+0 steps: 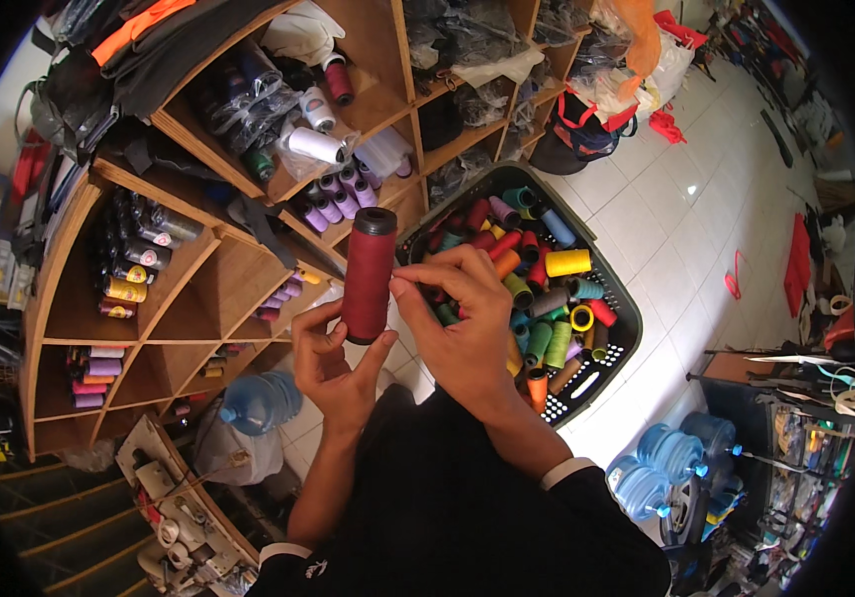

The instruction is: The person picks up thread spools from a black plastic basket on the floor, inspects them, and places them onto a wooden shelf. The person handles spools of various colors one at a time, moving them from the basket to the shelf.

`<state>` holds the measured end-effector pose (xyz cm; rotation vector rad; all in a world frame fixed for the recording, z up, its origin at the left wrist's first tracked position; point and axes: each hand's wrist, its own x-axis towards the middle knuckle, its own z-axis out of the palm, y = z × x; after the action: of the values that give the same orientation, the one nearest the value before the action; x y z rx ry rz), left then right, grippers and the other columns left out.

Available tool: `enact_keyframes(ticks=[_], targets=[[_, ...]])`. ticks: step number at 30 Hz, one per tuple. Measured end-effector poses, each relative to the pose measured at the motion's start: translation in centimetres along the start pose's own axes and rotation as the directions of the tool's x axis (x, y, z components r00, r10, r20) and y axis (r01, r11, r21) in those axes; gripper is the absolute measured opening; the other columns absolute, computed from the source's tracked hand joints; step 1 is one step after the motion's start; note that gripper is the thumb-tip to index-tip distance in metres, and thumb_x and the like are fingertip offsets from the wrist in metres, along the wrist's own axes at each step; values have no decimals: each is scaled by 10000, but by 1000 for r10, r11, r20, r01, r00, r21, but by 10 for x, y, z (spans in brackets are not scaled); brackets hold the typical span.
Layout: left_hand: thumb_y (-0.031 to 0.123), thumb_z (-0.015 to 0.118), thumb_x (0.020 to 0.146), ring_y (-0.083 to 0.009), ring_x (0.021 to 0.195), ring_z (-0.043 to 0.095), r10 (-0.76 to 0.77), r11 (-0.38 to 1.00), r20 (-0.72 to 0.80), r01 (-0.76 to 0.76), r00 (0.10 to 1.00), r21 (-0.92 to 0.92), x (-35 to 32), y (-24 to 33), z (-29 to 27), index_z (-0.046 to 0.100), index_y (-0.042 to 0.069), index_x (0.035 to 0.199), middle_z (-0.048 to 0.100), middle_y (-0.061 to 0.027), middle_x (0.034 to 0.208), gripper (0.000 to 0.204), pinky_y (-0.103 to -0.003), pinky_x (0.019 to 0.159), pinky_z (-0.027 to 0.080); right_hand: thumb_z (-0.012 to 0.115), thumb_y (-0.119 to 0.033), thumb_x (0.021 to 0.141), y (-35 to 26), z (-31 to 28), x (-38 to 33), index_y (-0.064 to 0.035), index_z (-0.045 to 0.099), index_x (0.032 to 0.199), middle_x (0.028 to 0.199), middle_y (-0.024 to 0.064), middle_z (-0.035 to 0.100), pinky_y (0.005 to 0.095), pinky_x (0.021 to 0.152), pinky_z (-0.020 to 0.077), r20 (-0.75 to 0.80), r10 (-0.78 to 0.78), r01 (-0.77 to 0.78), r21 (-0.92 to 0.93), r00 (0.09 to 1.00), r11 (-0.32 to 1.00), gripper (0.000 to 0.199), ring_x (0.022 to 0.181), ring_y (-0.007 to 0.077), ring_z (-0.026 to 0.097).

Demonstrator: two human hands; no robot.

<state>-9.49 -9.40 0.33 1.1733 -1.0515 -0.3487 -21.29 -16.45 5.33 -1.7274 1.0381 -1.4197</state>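
A dark red thread spool (369,279) with a black top end stands upright in front of me. My left hand (336,363) grips its lower end between thumb and fingers. Against its right side, my right hand (459,308) has thumb and index finger pinched together; a thread end between them is too fine to make out. Beyond my right hand lies a dark green basket (618,363) heaped with thread spools of many colours, among them a yellow spool (568,263) and a light green spool (558,344).
At the left and ahead, a wooden shelf (278,199) holds purple spools (340,196), white spools (314,144) and plastic bags. A blue water bottle (261,402) and sewing machine (184,532) are at the lower left. Several water bottles (668,453) stand on the tiled floor (681,229) at right.
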Motion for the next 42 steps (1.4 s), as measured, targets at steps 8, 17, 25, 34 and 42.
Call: enact_keyframes(ticks=[8, 17, 25, 34, 42], targets=[[-16, 840, 626, -248, 1002, 571, 122, 971, 38, -127, 992, 201, 0, -5, -5, 476, 19, 817, 538, -168, 1092, 412, -351, 804, 488, 613, 34, 775, 11, 8, -1, 0, 605, 769, 798, 55, 517, 231, 613, 401, 40, 32, -33, 44, 999, 998, 35, 727, 134, 519], [21, 722, 762, -231, 936, 605, -201, 957, 16, 200, 980, -210, 6, -10, -13, 456, 49, 903, 565, -141, 1050, 302, -353, 804, 519, 536, -2, 780, 97, -28, -2, 7, 505, 868, 867, 147, 486, 357, 621, 381, 158, 152, -153, -7, 976, 988, 94, 716, 280, 483], [139, 653, 851, -287, 902, 658, -489, 633, 202, 505, 848, -587, 16, -6, -23, 442, 91, 942, 617, -137, 1031, 234, -393, 793, 554, 734, -71, 710, 115, -53, -16, -93, 590, 1138, 1244, 212, 405, 420, 922, 388, 54, 157, -82, -662, 986, 745, 452, 1112, 358, 431], [-64, 711, 752, -220, 1056, 580, -409, 692, 175, 430, 896, -580, 20, -8, -12, 462, 64, 896, 572, -129, 1112, 315, -333, 916, 470, 730, -17, 723, 9, 8, -8, -23, 658, 931, 937, 109, 600, 299, 731, 473, 147, -61, 46, 102, 987, 994, 220, 846, 219, 598], [-80, 717, 742, -200, 1067, 568, -351, 841, 38, 332, 936, -426, 24, 0, -13, 457, 61, 888, 554, -148, 1133, 330, -322, 892, 475, 627, -7, 804, 14, 31, -9, -3, 544, 859, 831, 99, 536, 318, 661, 434, 218, 16, -38, 97, 976, 995, 99, 744, 218, 537]])
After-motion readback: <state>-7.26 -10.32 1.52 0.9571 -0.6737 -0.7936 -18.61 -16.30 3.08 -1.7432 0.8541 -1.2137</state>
